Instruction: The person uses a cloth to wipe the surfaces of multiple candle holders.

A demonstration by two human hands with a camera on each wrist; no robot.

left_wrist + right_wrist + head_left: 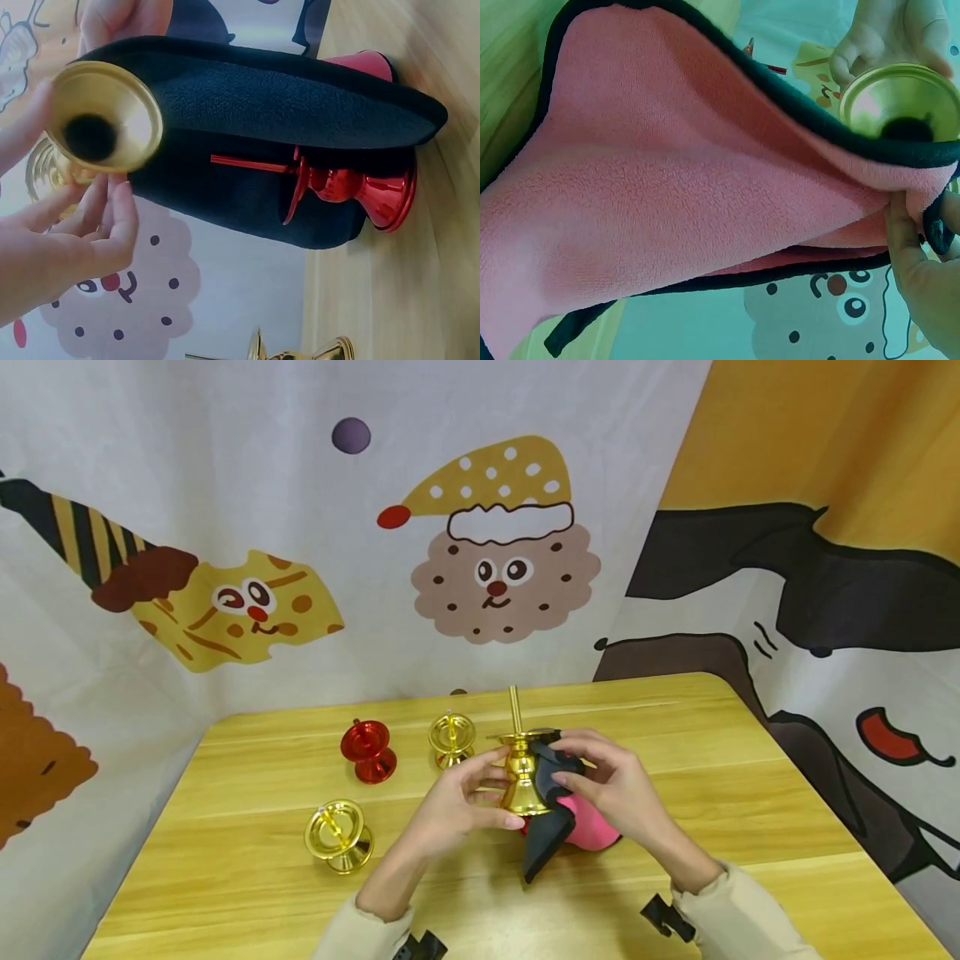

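My left hand (467, 800) grips a shiny gold candlestick (519, 789) by its body, raised above the table. A thin spike points up from its dish, and the left wrist view shows the hollow underside of its base. In my right hand (611, 777) is a cleaning cloth (667, 187), pink on one face and dark grey on the other, pinched between thumb and fingers. It lies against the candlestick's right side and hangs down in folds. Beside the hanging cloth, a red candlestick (345, 184) stands on the table, mostly hidden in the head view.
On the wooden table (247, 893), another red candlestick (367, 743) stands at the back left. One gold candlestick (452, 735) is at the back middle, another gold candlestick (341, 839) nearer the front left. A cartoon-printed curtain (262, 460) hangs behind the table.
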